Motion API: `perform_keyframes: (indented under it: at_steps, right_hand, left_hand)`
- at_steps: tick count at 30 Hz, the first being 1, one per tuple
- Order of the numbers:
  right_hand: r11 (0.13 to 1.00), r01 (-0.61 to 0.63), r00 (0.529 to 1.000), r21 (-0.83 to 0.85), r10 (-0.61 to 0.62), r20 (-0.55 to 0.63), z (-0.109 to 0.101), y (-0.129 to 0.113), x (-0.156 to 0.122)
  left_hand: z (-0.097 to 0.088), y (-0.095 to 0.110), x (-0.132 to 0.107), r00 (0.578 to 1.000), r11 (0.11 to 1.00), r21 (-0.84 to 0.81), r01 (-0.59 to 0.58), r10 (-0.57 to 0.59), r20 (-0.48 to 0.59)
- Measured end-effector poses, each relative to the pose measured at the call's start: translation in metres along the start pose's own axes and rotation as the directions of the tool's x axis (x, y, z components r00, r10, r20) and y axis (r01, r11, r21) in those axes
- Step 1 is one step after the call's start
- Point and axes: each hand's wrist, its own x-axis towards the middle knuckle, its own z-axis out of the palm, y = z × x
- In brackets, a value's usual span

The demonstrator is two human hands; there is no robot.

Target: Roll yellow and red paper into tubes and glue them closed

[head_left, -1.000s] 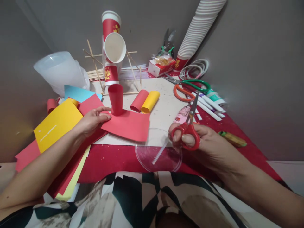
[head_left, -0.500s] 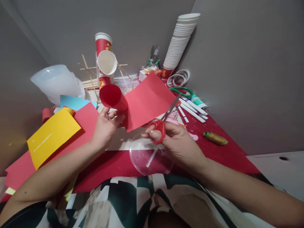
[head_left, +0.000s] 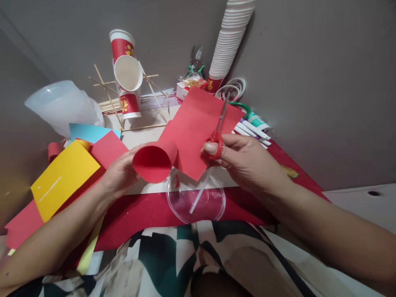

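Note:
My left hand [head_left: 122, 171] grips a sheet of red paper [head_left: 201, 119] by its near-left end. That end is rolled into a tube [head_left: 153, 163], its round opening towards me, while the rest spreads out flat to the upper right. A notch shows in the edge where tube and flat part meet. My right hand [head_left: 244, 159] is closed round the red handles of a pair of scissors [head_left: 216, 136]. Their blades point upward in front of the paper's right part and look closed. Whether the right fingers also touch the paper I cannot tell.
Behind stand paper cups [head_left: 128, 74] among wooden sticks [head_left: 107, 88], with a tall cup stack [head_left: 232, 37] against the wall. Yellow paper [head_left: 64, 181] and blue paper [head_left: 93, 132] lie left. A clear plastic lid [head_left: 213, 208] is in front; green-handled scissors [head_left: 244, 108] and markers [head_left: 255, 134] lie right.
The paper has turned, so the tube's opening now faces me lower down. My left hand has shifted left and down, and my right hand has raised the scissors, blades more upright. The view has tilted downward.

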Motion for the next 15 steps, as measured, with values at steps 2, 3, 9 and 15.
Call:
perform_keyframes:
  at_steps: [2,3,9,15]
  right_hand:
    - [0.998,-0.053,0.997,-0.028,0.054,0.049,-0.001,-0.001,0.002]
    - [0.995,-0.081,0.993,-0.054,0.085,0.078,-0.002,-0.002,0.003]
    - [0.973,-0.096,0.958,-0.208,0.147,0.246,-0.001,-0.01,0.013]
    - [0.977,-0.01,0.984,-0.212,0.048,0.174,-0.007,-0.016,0.019]
  left_hand:
    - [-0.001,0.0,0.004,0.994,0.996,-0.029,0.085,-0.083,0.068]
    - [0.0,-0.001,0.005,0.986,0.991,-0.036,0.132,-0.128,0.105]
    - [0.012,-0.002,0.007,0.957,0.975,0.075,0.208,-0.219,0.192]
    - [0.012,-0.004,0.008,0.957,0.969,0.073,0.237,-0.245,0.156]
